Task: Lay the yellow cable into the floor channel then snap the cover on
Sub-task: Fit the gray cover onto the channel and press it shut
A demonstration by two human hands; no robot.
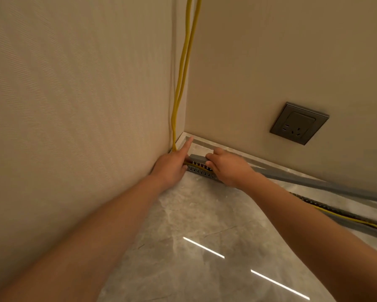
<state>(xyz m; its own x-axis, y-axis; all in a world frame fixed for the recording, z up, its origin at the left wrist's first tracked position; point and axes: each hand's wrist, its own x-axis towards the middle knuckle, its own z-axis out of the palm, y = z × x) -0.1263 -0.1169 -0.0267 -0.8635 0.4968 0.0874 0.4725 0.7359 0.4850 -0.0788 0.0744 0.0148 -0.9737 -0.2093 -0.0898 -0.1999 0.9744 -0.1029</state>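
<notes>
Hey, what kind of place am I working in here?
Probably a finished indoor room, at a corner: papered walls, a polished stone-look floor and a wall socket. A yellow cable runs down the corner into a floor channel.

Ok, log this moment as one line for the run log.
stage: fitting cover at corner | left hand: on channel end | right hand: gripping grey cover | yellow cable: in channel | cover: unsnapped

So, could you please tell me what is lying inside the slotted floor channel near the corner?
A yellow cable runs along inside the slotted channel, visible between the left hand and right hand. Both hands cover the stretches beneath them.
</notes>
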